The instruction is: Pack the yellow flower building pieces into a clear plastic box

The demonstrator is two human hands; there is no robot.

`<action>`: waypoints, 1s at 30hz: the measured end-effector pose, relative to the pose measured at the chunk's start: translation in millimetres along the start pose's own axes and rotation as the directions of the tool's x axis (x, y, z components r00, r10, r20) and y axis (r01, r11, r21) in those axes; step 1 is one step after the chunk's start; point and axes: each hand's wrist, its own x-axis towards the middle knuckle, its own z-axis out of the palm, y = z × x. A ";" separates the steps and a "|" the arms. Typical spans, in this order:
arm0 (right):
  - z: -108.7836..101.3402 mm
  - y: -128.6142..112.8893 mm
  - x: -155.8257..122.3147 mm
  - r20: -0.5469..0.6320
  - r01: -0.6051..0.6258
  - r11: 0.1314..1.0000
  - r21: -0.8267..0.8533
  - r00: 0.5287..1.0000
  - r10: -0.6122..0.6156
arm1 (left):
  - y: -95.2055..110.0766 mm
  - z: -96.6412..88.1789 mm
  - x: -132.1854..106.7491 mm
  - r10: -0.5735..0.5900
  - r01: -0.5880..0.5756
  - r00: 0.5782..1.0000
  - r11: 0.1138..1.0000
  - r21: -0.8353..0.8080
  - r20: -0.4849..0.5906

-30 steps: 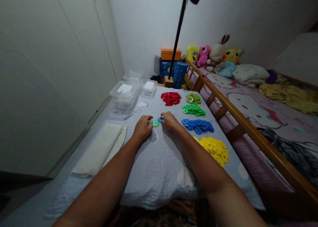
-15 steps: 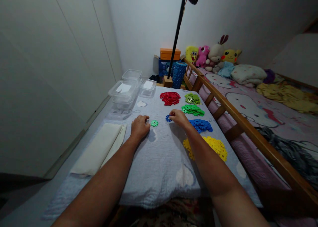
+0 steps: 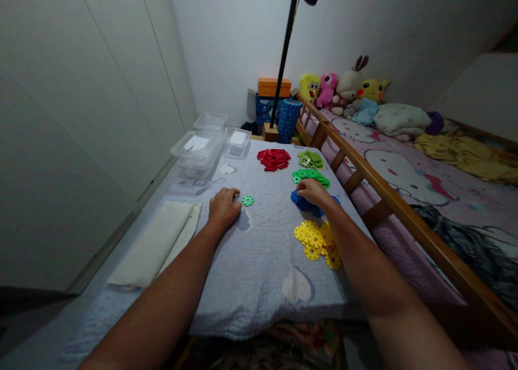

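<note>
My left hand (image 3: 224, 205) rests on the cloth, fingers loosely curled and apart, holding nothing. Just right of its fingertips lies a single green notched disc (image 3: 247, 200), flat and apart from the piles. My right hand (image 3: 313, 191) is at the pile of blue notched discs (image 3: 313, 205), its thumb and fingers pinched on a blue disc (image 3: 295, 196) at the pile's left edge. The hand hides part of that pile. Behind it lies a pile of green discs (image 3: 309, 176). Nearer me are yellow discs (image 3: 313, 238), partly covered by my right forearm.
Red pieces (image 3: 274, 159) and light green pieces (image 3: 310, 159) lie at the far end. Clear plastic boxes (image 3: 196, 146) stand at the far left, and a folded cream cloth (image 3: 151, 246) lies nearer. A wooden bed rail (image 3: 364, 173) runs along the right side.
My right hand has moved right, from beside the lone green disc to the blue pile, carrying the blue disc. The left hand and green disc stay in place. The view has shifted slightly.
</note>
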 end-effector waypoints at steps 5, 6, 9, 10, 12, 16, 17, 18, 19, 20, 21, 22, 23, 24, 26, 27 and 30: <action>11.6 -3.1 -0.1 -0.018 -0.033 0.993 -0.115 0.999 0.031 | -1.4 1.5 0.9 -0.004 0.004 1.000 1.000 0.001 -0.003; 12.8 -3.3 -1.0 -0.024 -0.041 0.989 -0.140 0.999 0.038 | -1.5 1.7 0.9 -0.003 0.003 1.000 1.000 0.001 -0.006; 13.3 -6.4 -4.8 -0.035 -0.060 0.977 -0.207 0.998 0.054 | -0.9 1.9 0.5 0.001 -0.001 1.000 1.000 0.002 -0.015; 12.5 -8.9 -6.1 -0.039 -0.065 0.971 -0.228 0.998 0.057 | -0.7 2.0 0.2 0.000 0.000 1.000 1.000 0.002 -0.018; 10.9 -17.0 -8.5 -0.050 -0.065 0.958 -0.280 0.997 0.053 | -0.2 2.2 -0.2 -0.001 0.001 1.000 1.000 -0.001 -0.025; 15.5 -49.4 -11.2 -0.001 0.062 0.950 -0.307 0.998 -0.065 | -0.2 3.1 -0.3 0.004 -0.005 1.000 1.000 -0.014 -0.018; 19.5 -60.3 -11.7 0.039 0.121 0.953 -0.279 0.993 -0.114 | -0.2 3.3 -0.2 0.004 -0.004 1.000 1.000 -0.018 -0.015; 24.8 -71.7 -12.2 0.087 0.180 0.953 -0.243 0.983 -0.163 | -0.3 3.5 0.0 0.003 -0.003 1.000 1.000 -0.023 -0.014; 30.8 -83.0 -12.8 0.129 0.229 0.951 -0.208 0.970 -0.205 | -0.2 3.7 0.2 0.002 -0.002 1.000 1.000 -0.028 -0.015; 37.4 -93.8 -13.4 0.158 0.270 0.947 -0.177 0.957 -0.243 | -0.2 3.8 0.3 -0.001 0.001 1.000 1.000 -0.032 -0.017; 44.1 -103.7 -14.1 0.171 0.289 0.945 -0.151 0.949 -0.263 | -0.1 3.7 0.4 -0.005 0.004 1.000 0.999 -0.034 -0.019; 50.4 -112.4 -14.8 0.168 0.300 0.945 -0.127 0.946 -0.278 | 0.1 3.6 0.3 -0.007 0.006 1.000 0.999 -0.036 -0.020; 56.1 -119.7 -15.4 0.160 0.303 0.946 -0.110 0.945 -0.284 | 0.4 3.3 0.2 -0.009 0.009 1.000 0.999 -0.038 -0.021; 60.9 -125.5 -15.9 0.150 0.302 0.948 -0.099 0.946 -0.286 | 0.7 2.9 0.0 -0.011 0.011 1.000 0.999 -0.039 -0.021; 67.5 -133.0 -16.3 0.137 0.302 0.949 -0.092 0.948 -0.289 | 1.5 1.9 -0.8 -0.011 0.010 1.000 0.999 -0.042 -0.022; 69.3 -135.1 -16.2 0.135 0.302 0.949 -0.093 0.948 -0.288 | 2.0 1.3 -1.2 -0.010 0.009 1.000 0.999 -0.041 -0.022; 70.3 -136.6 -14.0 0.137 0.293 0.954 -0.068 0.950 -0.282 | 3.1 0.2 -2.4 -0.006 0.005 1.000 0.999 -0.032 -0.020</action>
